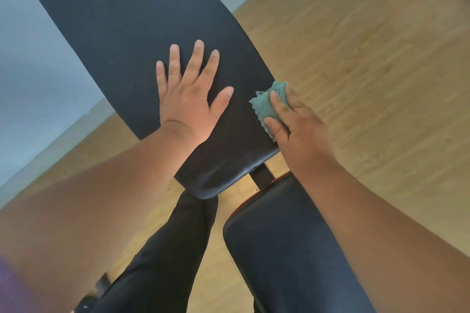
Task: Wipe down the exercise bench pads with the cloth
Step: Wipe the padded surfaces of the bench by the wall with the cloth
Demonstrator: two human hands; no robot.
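Head view: the left hand [188, 99] lies flat and released on the long back pad [122, 33], fingers spread, gripping nothing. It serves only to steady the pad. The right hand [297, 124] clenches the bunched green cloth [264, 104] between thumb and fingers and presses it against the pad's right edge, near its lower end. The seat pad [279, 249] lies nearer, below the right forearm, apart from the back pad across a gap where a dark frame bar [262, 175] shows. The wooden floor [368, 46] spreads to the right.

To do this step well, I judge the cloth should be opened flatter so more of it meets the vinyl, then drawn along the edge in long overlapping strokes towards the far end. The bracing palm sits on surface that needs wiping too, so it should shift aside for that patch. The seat pad's edges and the gap-side rims deserve a pass as well.
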